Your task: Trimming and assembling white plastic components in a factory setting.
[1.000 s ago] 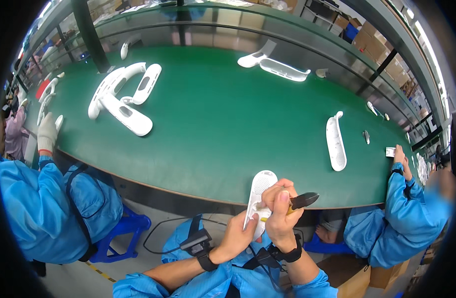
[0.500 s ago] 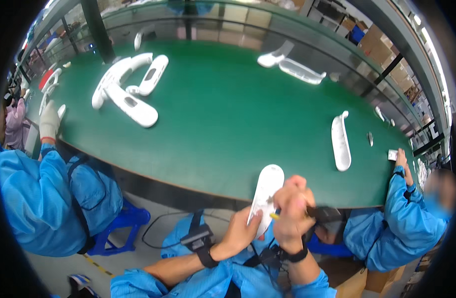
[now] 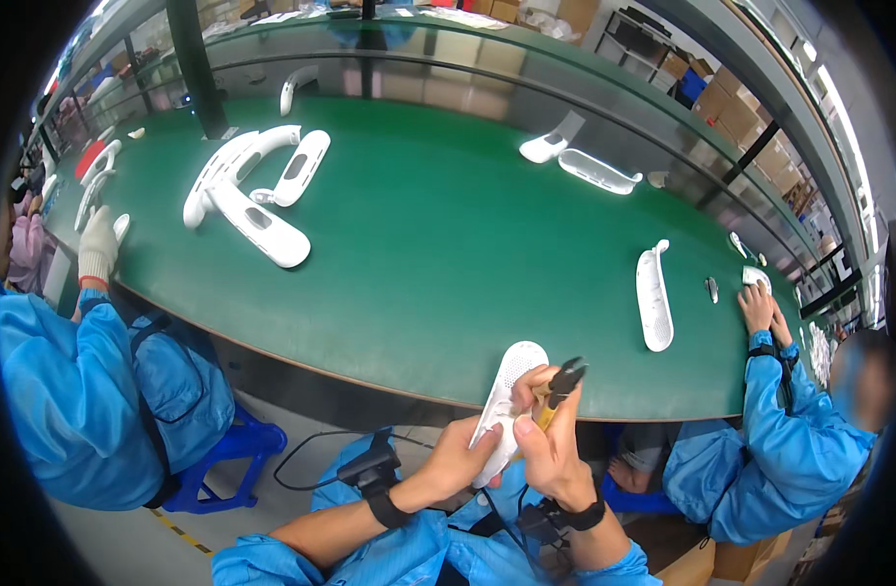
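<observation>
At the near edge of the green table (image 3: 467, 254), the white casing (image 3: 518, 369), long axis pointing tableward, is clasped by the left hand (image 3: 458, 461), and pliers (image 3: 564, 383) by the right hand (image 3: 551, 454) at its right side.

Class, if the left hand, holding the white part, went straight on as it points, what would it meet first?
Probably the right hand, across the white part, though depth is unclear.
</observation>
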### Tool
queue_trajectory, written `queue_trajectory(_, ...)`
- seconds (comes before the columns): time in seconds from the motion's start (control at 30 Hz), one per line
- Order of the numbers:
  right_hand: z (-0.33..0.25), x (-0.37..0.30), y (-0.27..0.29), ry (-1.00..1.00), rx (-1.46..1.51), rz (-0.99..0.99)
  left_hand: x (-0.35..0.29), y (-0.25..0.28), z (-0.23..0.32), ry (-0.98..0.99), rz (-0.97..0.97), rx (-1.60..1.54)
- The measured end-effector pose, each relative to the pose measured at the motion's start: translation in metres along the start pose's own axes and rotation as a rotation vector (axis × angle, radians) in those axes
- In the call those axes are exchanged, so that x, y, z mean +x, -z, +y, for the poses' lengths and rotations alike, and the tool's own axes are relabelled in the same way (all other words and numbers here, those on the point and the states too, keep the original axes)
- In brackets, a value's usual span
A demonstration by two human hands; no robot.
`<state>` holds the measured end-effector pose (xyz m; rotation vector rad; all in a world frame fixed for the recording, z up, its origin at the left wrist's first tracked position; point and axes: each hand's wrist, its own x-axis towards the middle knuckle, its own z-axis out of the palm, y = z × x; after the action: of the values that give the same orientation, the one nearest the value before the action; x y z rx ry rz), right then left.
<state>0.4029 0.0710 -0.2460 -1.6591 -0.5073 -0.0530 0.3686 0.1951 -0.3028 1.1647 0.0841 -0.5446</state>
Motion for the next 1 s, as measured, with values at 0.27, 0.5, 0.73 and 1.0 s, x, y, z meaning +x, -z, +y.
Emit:
queue_trajectory(0.27,-0.095,0.045,0.051,0.197,-1.247,-0.591,-0.003,0.021,0.023,0.190,-0.146,-0.142)
queue_trajectory(0.5,-0.070,0.038,0.061,0.323,-1.645,-0.820,-0.001,0.020,0.020,0.204,-0.173,-0.074)
queue_trajectory(0.73,-0.059,0.040,0.066,0.423,-1.642,-0.796,0.002,0.017,0.023,0.204,-0.182,0.002)
queue_trajectory(1.0,-0.052,0.052,0.064,0.567,-1.748,-0.924,0.002,0.021,0.024,0.195,-0.181,0.024)
